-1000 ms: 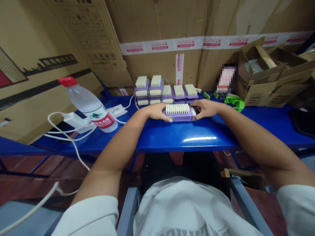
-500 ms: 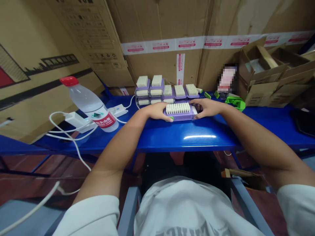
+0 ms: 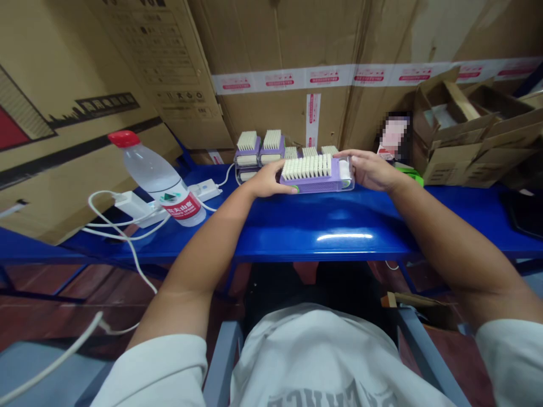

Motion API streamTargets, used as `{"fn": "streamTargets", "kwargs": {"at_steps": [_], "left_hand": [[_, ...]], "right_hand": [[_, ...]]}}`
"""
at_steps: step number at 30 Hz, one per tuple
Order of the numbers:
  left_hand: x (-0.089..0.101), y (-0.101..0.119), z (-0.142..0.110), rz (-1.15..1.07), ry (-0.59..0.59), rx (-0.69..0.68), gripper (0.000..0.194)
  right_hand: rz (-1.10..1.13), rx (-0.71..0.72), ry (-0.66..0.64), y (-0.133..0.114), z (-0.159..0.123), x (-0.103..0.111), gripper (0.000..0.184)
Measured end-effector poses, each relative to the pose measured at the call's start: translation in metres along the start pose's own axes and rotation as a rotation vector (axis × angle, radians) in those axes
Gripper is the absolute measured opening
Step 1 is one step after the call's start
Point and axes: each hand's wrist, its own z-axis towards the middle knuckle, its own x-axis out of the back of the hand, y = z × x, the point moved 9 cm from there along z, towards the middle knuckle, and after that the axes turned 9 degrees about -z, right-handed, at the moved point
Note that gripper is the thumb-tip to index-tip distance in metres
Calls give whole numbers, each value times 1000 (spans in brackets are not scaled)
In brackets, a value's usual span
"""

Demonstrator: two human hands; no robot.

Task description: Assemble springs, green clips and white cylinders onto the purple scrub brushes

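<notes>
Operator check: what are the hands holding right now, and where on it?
Both hands hold one purple scrub brush with white bristles, by its two short ends: the left hand at the left end, the right hand at the right end.

A plastic water bottle [image 3: 159,183] with a red cap and red label stands on the blue table [image 3: 305,226] just beside a white power strip [image 3: 205,190] and white cables [image 3: 127,249]. Open cardboard boxes [image 3: 462,130] are piled at right, against large cartons [image 3: 280,79] banded with printed white tape.
</notes>
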Motion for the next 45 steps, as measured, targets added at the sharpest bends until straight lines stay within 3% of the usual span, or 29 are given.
{"fn": "streamTargets", "kwargs": {"at_steps": [5, 7, 13, 17, 21, 27, 32, 36, 39, 45], "left_hand": [[2, 10, 1, -41, 65, -98, 119], [4, 12, 3, -23, 110, -94, 119], [17, 6, 5, -4, 315, -65, 112], [18, 0, 2, 55, 325, -33, 77], [11, 11, 0, 203, 236, -90, 35], [-9, 9, 0, 233, -16, -28, 27], [-16, 1, -1, 238, -90, 29, 21], [-18, 1, -1, 252, -124, 39, 23], [-19, 1, -2, 259, -140, 47, 23], [-17, 3, -2, 251, -117, 34, 24]], "right_hand": [[50, -175, -288, 2, -12, -25, 57], [62, -180, -322, 0, -13, -29, 53], [126, -17, -116, -4, 1, -25, 64], [117, 88, 39, -15, 4, -18, 74], [132, 132, 159, -37, 14, -12, 81], [110, 165, 315, -54, 64, -16, 77], [159, 136, 389, -27, 84, -39, 87], [245, 114, 302, 1, 80, -57, 90], [340, 121, 298, 10, 78, -58, 80], [548, 83, 424, 15, 77, -55, 73]]}}
